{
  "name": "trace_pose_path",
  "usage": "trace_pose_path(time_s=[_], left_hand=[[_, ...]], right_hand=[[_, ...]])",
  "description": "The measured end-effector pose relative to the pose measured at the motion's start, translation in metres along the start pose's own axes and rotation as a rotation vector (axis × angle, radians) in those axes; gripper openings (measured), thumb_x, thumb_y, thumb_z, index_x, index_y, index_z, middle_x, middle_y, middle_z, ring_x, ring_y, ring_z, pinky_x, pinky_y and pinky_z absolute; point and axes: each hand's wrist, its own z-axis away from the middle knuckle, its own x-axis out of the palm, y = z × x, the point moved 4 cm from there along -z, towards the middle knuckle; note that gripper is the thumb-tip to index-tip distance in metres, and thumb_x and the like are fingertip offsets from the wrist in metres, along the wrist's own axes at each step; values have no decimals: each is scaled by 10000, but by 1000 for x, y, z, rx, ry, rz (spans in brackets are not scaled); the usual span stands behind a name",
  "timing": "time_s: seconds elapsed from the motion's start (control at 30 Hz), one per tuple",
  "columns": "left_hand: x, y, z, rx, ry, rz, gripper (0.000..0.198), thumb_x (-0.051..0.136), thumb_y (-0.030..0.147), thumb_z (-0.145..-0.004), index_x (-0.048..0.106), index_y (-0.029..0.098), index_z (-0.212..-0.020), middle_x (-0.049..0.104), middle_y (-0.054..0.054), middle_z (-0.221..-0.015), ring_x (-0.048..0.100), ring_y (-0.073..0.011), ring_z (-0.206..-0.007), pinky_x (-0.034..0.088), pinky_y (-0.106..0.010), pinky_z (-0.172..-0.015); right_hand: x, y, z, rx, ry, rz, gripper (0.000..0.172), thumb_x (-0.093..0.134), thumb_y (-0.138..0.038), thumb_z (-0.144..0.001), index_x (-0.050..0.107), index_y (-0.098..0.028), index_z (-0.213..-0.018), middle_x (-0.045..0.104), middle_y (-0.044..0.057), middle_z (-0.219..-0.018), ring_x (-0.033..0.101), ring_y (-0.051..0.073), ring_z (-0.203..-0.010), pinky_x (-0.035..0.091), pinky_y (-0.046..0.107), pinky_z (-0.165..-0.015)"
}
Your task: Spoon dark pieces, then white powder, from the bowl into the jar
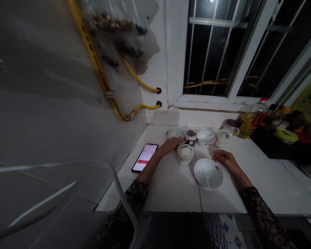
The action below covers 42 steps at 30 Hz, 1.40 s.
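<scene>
My left hand [171, 145] reaches to the back left of the counter, beside a white bowl [170, 134]. Its fingers are bent together; whatever they hold is hidden. Just in front stands a white jar [185, 155] with a pale top, and behind it a jar with dark contents [190, 137]. My right hand [225, 159] hovers by the rim of a larger white bowl [202, 169], fingers loosely bent and apart, nothing visible in them. A white spoon [206, 180] lies in that bowl. Farther back are another white bowl [203, 141] with a spoon and a lidded jar [222, 139].
A lit phone [145, 158] lies at the left by the wall. At the back right stand a mug [231, 127], an oil bottle [246, 125] and a black box [265, 143] of bottles. Yellow pipes [100, 69] and hanging plastic bags [119, 26] are on the wall.
</scene>
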Motion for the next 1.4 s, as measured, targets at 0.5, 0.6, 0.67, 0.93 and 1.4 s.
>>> trace_pose_path(time_s=[0.5,0.6,0.67,0.93,1.4], left_hand=[[15,-13,25,140,121,36,379,405,475,-895,637,178,-941,702,-57,-991,624,-209,-970,488,-326,-892],[21,-21,20,191,194,194,431,481,525,-838,673,155,-943,723,-87,-983,643,-228,-980,498,-347,-904],[24,-26,18,191,228,225,456,484,547,-833,688,156,-949,732,-97,-991,650,-234,-996,496,-359,-921],[21,-29,16,166,376,249,485,515,556,-804,691,146,-992,745,-92,-1016,651,-250,-1040,511,-352,-914],[14,25,23,173,198,37,438,646,442,-753,724,130,-1051,757,-62,-1024,670,-244,-951,528,-306,-829]], right_hand=[[-8,-26,17,-216,124,95,436,728,-566,-702,674,-188,-912,665,18,-674,589,149,-593,500,303,-625],[-6,-51,50,-368,123,279,345,639,-516,-828,676,-205,-972,640,17,-713,619,170,-690,506,310,-696],[4,-66,78,-498,115,457,302,605,-469,-879,674,-211,-1019,645,32,-782,630,186,-779,504,319,-742],[70,-65,141,-887,-45,1032,274,632,-340,-897,662,-169,-1109,667,89,-854,587,229,-810,443,396,-762],[34,-39,138,-516,379,274,227,582,-361,-908,728,-237,-785,654,26,-631,599,184,-611,482,327,-624]])
